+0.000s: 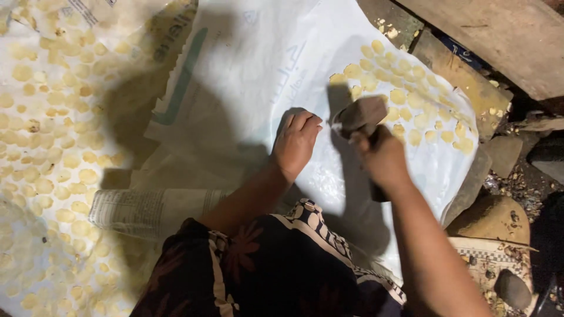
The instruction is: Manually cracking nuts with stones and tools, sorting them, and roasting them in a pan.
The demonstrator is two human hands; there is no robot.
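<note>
The mallet (359, 115) is a blocky, dark brown tool with a short handle, gripped in the right hand (383, 157) and raised just above the white sheet (258, 64). Its head is tilted and blurred, so its exact shape is hard to tell. The left hand (296, 141) rests knuckles-up on the sheet, just beside the mallet's head.

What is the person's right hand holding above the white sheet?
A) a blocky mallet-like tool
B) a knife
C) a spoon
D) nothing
A: the right hand grips a dark handle with a blocky head, the mallet, raised above the white sheet beside the left hand.
</note>
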